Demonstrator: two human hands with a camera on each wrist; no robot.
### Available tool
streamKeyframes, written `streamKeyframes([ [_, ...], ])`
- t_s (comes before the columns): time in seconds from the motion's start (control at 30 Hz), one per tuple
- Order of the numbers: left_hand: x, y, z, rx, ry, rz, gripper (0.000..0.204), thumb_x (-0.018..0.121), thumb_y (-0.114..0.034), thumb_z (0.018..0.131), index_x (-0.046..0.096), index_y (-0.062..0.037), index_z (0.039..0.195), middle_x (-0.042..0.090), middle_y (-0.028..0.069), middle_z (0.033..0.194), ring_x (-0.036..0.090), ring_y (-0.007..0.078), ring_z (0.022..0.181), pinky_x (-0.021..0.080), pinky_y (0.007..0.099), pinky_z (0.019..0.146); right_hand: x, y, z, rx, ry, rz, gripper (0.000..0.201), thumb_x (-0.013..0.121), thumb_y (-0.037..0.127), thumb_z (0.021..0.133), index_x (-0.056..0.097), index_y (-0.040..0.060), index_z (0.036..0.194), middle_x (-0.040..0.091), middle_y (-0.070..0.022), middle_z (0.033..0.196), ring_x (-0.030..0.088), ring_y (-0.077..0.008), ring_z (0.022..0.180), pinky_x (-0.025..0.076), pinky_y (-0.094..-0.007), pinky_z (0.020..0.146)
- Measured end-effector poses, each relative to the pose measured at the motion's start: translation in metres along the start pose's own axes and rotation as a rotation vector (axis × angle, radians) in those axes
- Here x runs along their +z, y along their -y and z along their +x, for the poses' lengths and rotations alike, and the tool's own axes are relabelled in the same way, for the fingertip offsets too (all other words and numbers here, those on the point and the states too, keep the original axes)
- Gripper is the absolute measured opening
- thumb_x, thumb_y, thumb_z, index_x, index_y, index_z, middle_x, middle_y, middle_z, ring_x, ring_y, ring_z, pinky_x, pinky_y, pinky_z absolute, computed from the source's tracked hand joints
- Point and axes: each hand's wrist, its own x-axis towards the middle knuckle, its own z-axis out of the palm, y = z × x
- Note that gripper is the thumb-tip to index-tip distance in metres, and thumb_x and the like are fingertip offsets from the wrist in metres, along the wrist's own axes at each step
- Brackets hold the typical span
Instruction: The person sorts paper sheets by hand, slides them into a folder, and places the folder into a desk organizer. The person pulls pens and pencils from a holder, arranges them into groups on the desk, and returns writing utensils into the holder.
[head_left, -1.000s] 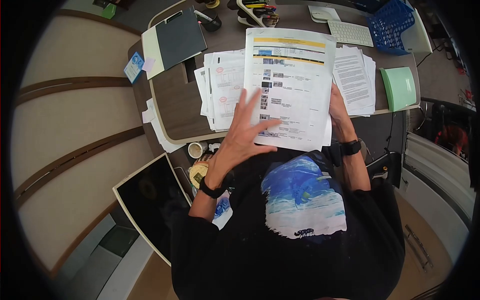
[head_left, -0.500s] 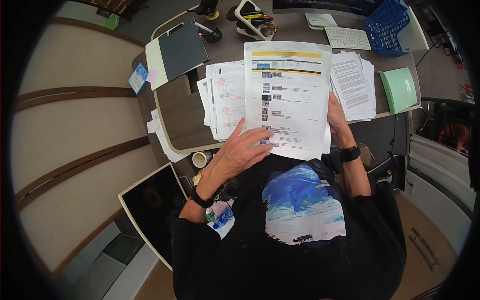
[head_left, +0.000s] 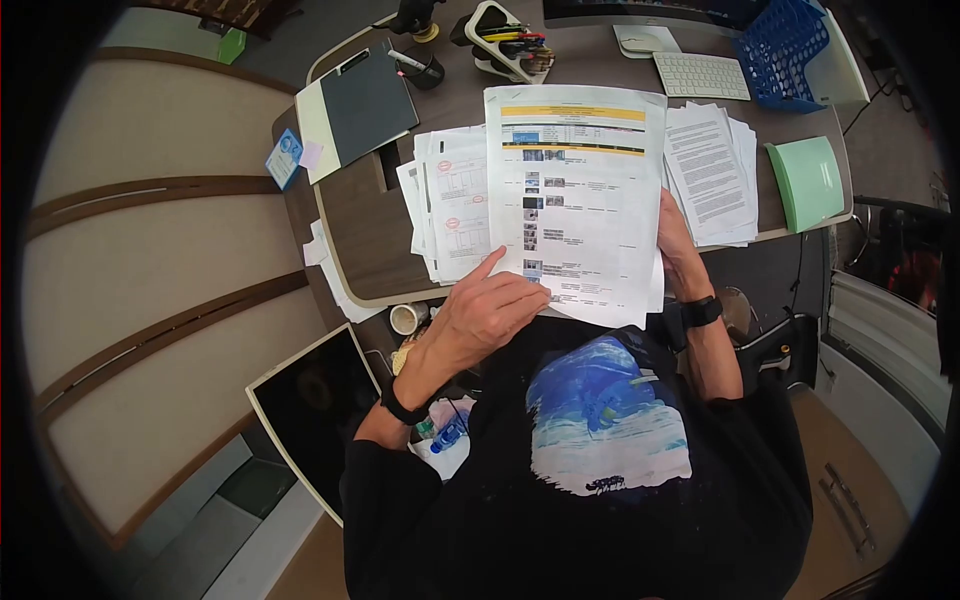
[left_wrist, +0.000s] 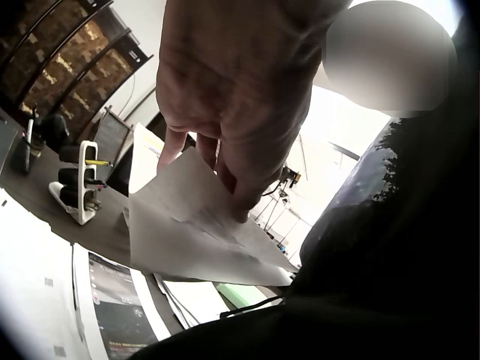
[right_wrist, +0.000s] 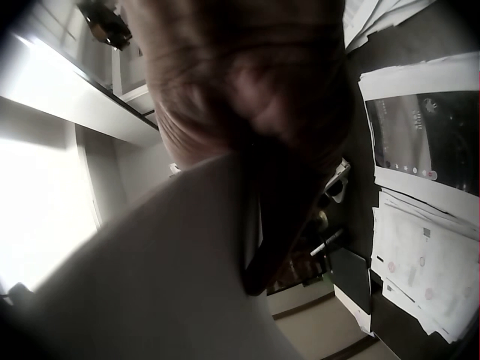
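Observation:
In the head view a sheaf of printed sheets point(head_left: 590, 190), the top one with a yellow header band and small pictures, is held up over the desk. The right hand point(head_left: 677, 240) grips its right edge; in the right wrist view, the paper point(right_wrist: 172, 247) passes between thumb and fingers, fingertips mostly hidden. At the lower left corner, the left hand point(head_left: 492, 312) pinches the top sheet with bent fingers. The left wrist view shows that lifted corner of the sheet point(left_wrist: 195, 202) between the left hand's point(left_wrist: 232, 97) thumb and fingers.
Stacks of paper lie left point(head_left: 455, 195) and right point(head_left: 710, 170) of the sheaf. Around them are a dark clipboard point(head_left: 370, 110), pen cup point(head_left: 425, 72), pen organizer point(head_left: 510, 45), keyboard point(head_left: 700, 75), blue basket point(head_left: 780, 60) and green folder point(head_left: 808, 182). A cup point(head_left: 406, 319) stands below the desk's near edge.
The left hand, spread over the sheet a second ago, has moved down to its lower left corner and its fingers have closed on it. The right hand keeps its grip.

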Motion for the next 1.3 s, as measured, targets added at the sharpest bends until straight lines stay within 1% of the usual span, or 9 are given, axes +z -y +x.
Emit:
streamKeyframes([
  [0.27,-0.010,-0.004,-0.005,0.007,0.087,0.180,0.027,0.084,-0.009,0.084,0.079,-0.0110,0.110,0.078,-0.0008,0.108,0.074,0.0177,0.100,0.050,0.0546,0.116,-0.001,0.004,0.008,-0.043,0.074,0.013,0.033,0.060,0.009,0.109,0.061,-0.0033,0.139,0.074,-0.0144,0.124,0.076,-0.0169,0.101,0.065,-0.0306,0.084],
  [0.43,-0.009,-0.017,0.003,0.005,0.081,0.260,0.027,0.084,-0.010,0.083,0.079,-0.0126,0.110,0.078,-0.0017,0.107,0.074,0.0168,0.101,0.051,0.0531,0.116,-0.003,0.004,0.015,-0.025,0.022,0.068,0.034,0.060,0.011,0.109,0.060,-0.0035,0.140,0.074,-0.0141,0.122,0.076,-0.0162,0.098,0.065,-0.0303,0.082],
  [0.77,-0.004,-0.033,0.014,-0.043,0.009,0.216,0.020,0.081,-0.011,0.087,0.080,-0.0108,0.108,0.079,0.0001,0.105,0.074,0.0175,0.101,0.050,0.0538,0.116,-0.010,0.007,0.024,-0.060,0.083,-0.033,0.035,0.062,0.014,0.109,0.061,-0.0056,0.138,0.074,-0.0137,0.118,0.075,-0.0140,0.095,0.064,-0.0286,0.079],
  [0.87,-0.037,-0.035,0.038,0.016,-0.093,0.235,0.019,0.081,-0.012,0.089,0.081,-0.0114,0.107,0.080,0.0023,0.104,0.076,0.0186,0.099,0.051,0.0551,0.115,-0.008,0.013,0.026,-0.007,0.078,-0.016,0.034,0.061,0.014,0.109,0.063,-0.0058,0.136,0.074,-0.0137,0.119,0.074,-0.0138,0.097,0.062,-0.0282,0.080],
  [0.93,-0.076,-0.040,0.069,0.061,-0.227,0.314,0.016,0.081,-0.012,0.090,0.082,-0.0104,0.106,0.081,0.0043,0.102,0.077,0.0224,0.095,0.055,0.0531,0.109,-0.014,0.015,0.028,-0.093,0.098,-0.273,0.034,0.060,0.014,0.109,0.063,-0.0056,0.136,0.073,-0.0131,0.119,0.073,-0.0142,0.099,0.061,-0.0277,0.081],
  [1.0,-0.116,-0.031,0.099,0.087,-0.376,0.323,0.018,0.080,-0.013,0.093,0.082,-0.0076,0.109,0.082,0.0050,0.101,0.078,0.0228,0.092,0.059,0.0447,0.099,-0.002,0.020,0.025,-0.023,0.089,-0.228,0.033,0.059,0.015,0.110,0.063,-0.0050,0.136,0.073,-0.0116,0.115,0.072,-0.0140,0.100,0.059,-0.0274,0.082],
  [1.07,-0.158,-0.031,0.130,0.031,-0.445,0.303,0.022,0.080,-0.015,0.096,0.081,-0.0048,0.115,0.082,0.0057,0.101,0.077,0.0156,0.090,0.059,0.0337,0.089,-0.009,0.008,0.039,-0.001,0.097,-0.239,0.031,0.058,0.015,0.110,0.064,-0.0048,0.133,0.074,-0.0097,0.109,0.072,-0.0123,0.094,0.060,-0.0266,0.078],
  [1.13,-0.182,-0.026,0.163,-0.112,-0.501,-0.034,0.020,0.074,-0.018,0.103,0.082,-0.0059,0.115,0.082,0.0087,0.098,0.076,0.0138,0.086,0.066,0.0350,0.077,-0.008,0.005,0.041,-0.049,0.149,-0.183,0.029,0.057,0.015,0.110,0.064,-0.0053,0.129,0.074,-0.0084,0.107,0.072,-0.0110,0.089,0.062,-0.0255,0.074],
  [1.3,-0.217,-0.020,0.194,-0.006,-0.563,0.202,0.019,0.077,-0.019,0.101,0.083,-0.0015,0.107,0.080,0.0053,0.089,0.069,0.0097,0.076,0.058,0.0269,0.071,-0.005,0.006,0.033,-0.055,0.142,-0.173,0.027,0.060,0.014,0.109,0.067,-0.0064,0.126,0.075,-0.0083,0.105,0.072,-0.0108,0.085,0.062,-0.0251,0.072],
])
